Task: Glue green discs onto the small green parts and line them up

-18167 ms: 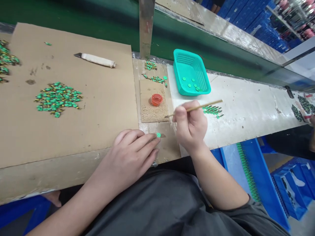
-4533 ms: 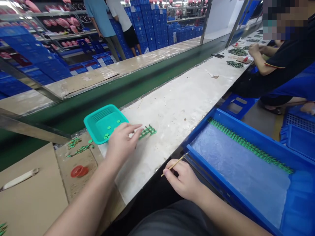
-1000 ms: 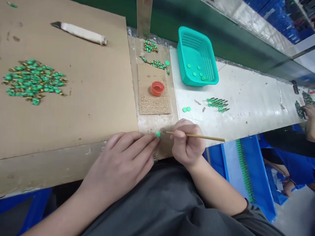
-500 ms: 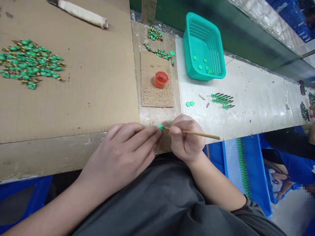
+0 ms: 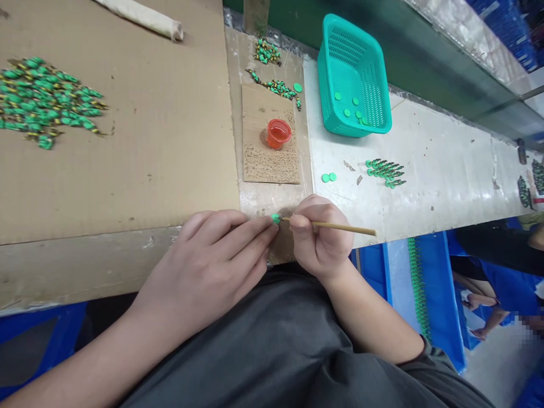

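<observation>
While the right hand (image 5: pixel 325 238) pinches a thin wooden stick (image 5: pixel 348 228) between thumb and bent fingers, pencil-fashion and with no gap showing, the left hand (image 5: pixel 216 260) lies palm down, its fingers close together, holding a small green piece (image 5: pixel 276 219) at their tips by the near edge of the bench. The stick's dark tip meets the right side of that piece or stops just beside it; which, I cannot tell. Most of the piece is hidden by the left fingers, and the inside of that grip is covered by the back of the hand.

Beyond the hands, a red cup (image 5: pixel 276 141) with liquid in it rests on a speckled cardboard square (image 5: pixel 270 170). Two green discs (image 5: pixel 328 177) lie to its right, near rows of green-ended pieces (image 5: pixel 385 171) and a teal basket (image 5: pixel 323 102) with several more discs inside. Further left, a heap of green and yellow pieces (image 5: pixel 51 99) runs out of view, and a pale wrapped tool (image 5: pixel 144 17) is cut off at the top. At far right, a co-worker is only partly visible.
</observation>
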Tool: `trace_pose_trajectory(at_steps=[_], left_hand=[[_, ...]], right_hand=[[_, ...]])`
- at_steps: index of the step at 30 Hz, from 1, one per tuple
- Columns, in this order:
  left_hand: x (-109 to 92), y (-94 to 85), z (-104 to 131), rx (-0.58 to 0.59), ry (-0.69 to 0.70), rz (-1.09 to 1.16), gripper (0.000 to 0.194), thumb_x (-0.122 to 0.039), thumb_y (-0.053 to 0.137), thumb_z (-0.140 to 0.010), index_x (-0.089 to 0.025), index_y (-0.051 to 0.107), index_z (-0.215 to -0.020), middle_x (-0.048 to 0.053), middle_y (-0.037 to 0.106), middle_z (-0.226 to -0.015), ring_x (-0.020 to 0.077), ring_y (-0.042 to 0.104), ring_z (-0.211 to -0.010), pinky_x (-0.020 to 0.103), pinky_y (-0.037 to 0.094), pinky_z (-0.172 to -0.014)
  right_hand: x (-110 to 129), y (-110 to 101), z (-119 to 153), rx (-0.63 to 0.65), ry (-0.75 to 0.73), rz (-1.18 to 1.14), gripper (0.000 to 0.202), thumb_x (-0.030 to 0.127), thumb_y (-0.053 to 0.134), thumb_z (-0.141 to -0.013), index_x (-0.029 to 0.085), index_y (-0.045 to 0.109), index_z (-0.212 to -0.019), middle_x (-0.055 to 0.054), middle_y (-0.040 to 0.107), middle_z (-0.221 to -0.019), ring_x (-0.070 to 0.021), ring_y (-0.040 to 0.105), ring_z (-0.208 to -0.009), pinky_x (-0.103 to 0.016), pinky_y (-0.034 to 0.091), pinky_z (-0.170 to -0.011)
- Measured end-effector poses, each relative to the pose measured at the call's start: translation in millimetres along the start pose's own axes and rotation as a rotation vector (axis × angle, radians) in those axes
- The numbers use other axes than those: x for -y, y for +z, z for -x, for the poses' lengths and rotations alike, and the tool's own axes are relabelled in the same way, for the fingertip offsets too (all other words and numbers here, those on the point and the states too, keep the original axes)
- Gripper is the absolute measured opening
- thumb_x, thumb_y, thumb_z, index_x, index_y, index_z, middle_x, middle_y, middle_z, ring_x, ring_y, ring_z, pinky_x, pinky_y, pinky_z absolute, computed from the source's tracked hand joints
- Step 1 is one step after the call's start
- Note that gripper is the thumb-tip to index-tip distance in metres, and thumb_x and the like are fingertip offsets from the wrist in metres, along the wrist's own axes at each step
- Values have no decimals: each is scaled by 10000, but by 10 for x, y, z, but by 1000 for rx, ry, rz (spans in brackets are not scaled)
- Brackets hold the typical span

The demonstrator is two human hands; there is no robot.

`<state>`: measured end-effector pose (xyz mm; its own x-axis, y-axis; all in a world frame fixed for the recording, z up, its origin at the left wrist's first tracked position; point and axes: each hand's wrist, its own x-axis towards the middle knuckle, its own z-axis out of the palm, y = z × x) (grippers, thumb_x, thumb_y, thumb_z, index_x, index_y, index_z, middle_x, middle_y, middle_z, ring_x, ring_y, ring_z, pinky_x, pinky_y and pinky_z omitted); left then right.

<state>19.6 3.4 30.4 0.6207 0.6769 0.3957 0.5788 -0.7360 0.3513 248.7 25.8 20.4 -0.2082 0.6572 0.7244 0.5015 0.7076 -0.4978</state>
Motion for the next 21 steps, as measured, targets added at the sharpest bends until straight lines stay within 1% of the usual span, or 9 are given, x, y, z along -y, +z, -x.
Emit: trace_pose_trajectory(at_steps=[6, 10, 12, 14, 17, 19, 21], left_hand=[[-4, 11, -24, -12, 16, -29, 369, -209, 647, -1142, -252, 766, -1489, 55, 870, -1390, 349, 753, -1173, 582, 583, -952], [3, 18, -24, -23, 26, -37, 373, -209, 667, -1133, -229, 759, -1493, 56, 871, -1384, 340, 748, -1160, 556, 566, -954], [11, 22, -20, -35, 33, -45, 384, -201, 687, -1120, -210, 753, -1498, 63, 873, -1368, 336, 745, -1143, 543, 559, -950], [17, 18, -22, -43, 42, -56, 390, -193, 700, -1110, -186, 753, -1496, 73, 872, -1369, 333, 739, -1129, 537, 550, -950], [21, -1, -38, -51, 65, -69, 345, -179, 693, -1110, -149, 772, -1445, 90, 873, -1360, 321, 727, -1102, 527, 535, -948], [22, -14, -54, -63, 80, -78, 303, -168, 667, -1123, -137, 786, -1400, 91, 876, -1337, 306, 717, -1087, 512, 526, -954], [27, -21, -68, -68, 87, -78, 294, -162, 636, -1138, -127, 789, -1387, 88, 877, -1323, 295, 710, -1089, 501, 515, -965]], right_hand=[[-2, 4, 23, -13, 7, -4, 181, 274, 608, -1227, 286, 577, -1049, 39, 621, -808, -158, 618, -663, -333, 553, -617], [2, -16, -39, -87, 70, -63, 165, 313, 624, -1233, 292, 598, -1072, 50, 615, -798, -154, 629, -649, -342, 557, -621], [-14, -32, -162, -140, 96, -68, 174, 356, 629, -1241, 295, 616, -1078, 50, 605, -802, -147, 629, -654, -340, 553, -632], [-65, -42, -341, -161, 133, -37, 213, 412, 624, -1248, 295, 631, -1070, 38, 611, -827, -145, 632, -678, -344, 553, -656], [-230, -27, -652, -127, 178, 4, 272, 488, 598, -1254, 295, 635, -1066, 21, 635, -890, -151, 653, -720, -355, 571, -701], [-382, 5, -842, -101, 157, 6, 298, 510, 577, -1257, 291, 623, -1060, 22, 635, -907, -152, 668, -740, -350, 576, -722], [-535, 51, -991, -80, 122, 7, 329, 509, 564, -1263, 287, 591, -1021, 36, 614, -874, -143, 662, -737, -331, 557, -720]])
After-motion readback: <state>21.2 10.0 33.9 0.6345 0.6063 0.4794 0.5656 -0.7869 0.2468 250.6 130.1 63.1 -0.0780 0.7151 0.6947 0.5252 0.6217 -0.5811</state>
